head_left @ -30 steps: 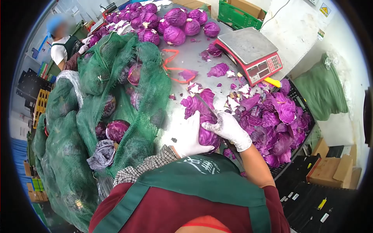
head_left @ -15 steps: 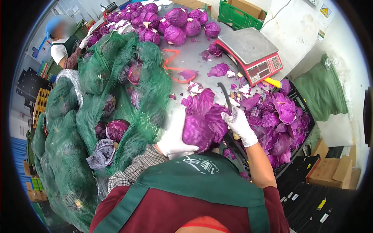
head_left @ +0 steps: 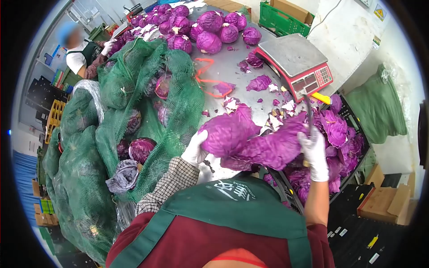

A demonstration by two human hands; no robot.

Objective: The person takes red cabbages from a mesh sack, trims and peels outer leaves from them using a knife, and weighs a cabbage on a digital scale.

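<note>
My left hand [head_left: 195, 149], in a white glove, grips the left side of a purple cabbage [head_left: 223, 136] above the table's near edge. My gloved right hand [head_left: 314, 154] is closed on a dark curved knife [head_left: 309, 111], its blade pointing up and away. A large loose purple leaf [head_left: 279, 146], blurred, stretches from the cabbage to my right hand, and its far end lies against those fingers. Below and right of that hand, a black crate [head_left: 357, 120] holds a heap of torn leaves [head_left: 335, 127]. Leaf scraps lie on the metal table [head_left: 239, 85].
Green net sacks of cabbages [head_left: 134, 107] fill the left side. Whole cabbages [head_left: 209, 42] are piled at the far end. A red scale [head_left: 300, 67] stands back right, before a green crate [head_left: 283, 20]. A co-worker [head_left: 80, 51] stands far left, gloved hands at cabbages.
My right hand has moved right with the knife, and the leaf now spans between it and the cabbage. My left hand holds the cabbage slightly higher. The whole view has shifted a little.
</note>
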